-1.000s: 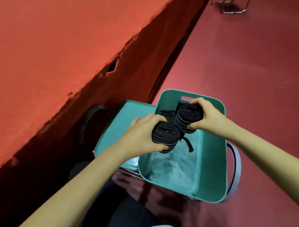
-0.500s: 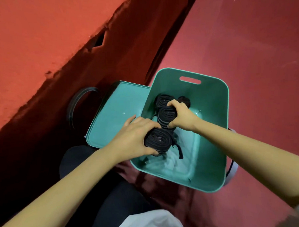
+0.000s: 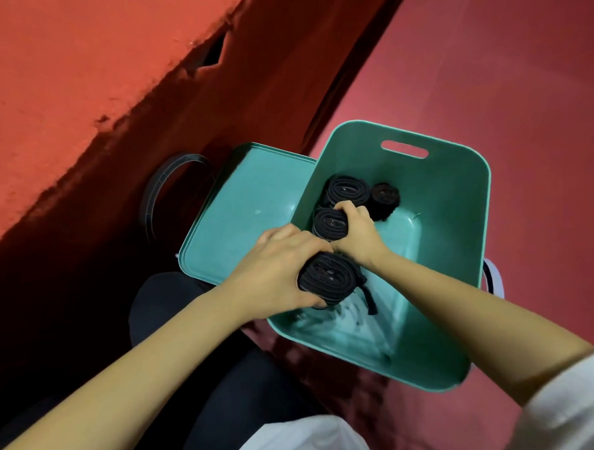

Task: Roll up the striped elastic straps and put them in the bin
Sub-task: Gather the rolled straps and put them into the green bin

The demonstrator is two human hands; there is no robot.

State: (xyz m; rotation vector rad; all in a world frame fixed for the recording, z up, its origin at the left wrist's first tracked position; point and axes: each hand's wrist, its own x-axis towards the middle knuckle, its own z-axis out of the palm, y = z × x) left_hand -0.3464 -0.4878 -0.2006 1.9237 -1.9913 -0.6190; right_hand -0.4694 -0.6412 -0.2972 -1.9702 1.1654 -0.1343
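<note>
Straps [image 3: 326,280] | both hands [image 3: 278,272] now lower inside bin [image 3: 458,217]

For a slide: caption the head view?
Both hands lower rolled straps into the teal bin beside two rolls.

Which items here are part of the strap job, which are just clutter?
Job:
left hand gripping a rolled strap
right hand on a second roll
two rolls already in the teal bin

Clutter:
teal lid
dark hoop
</note>
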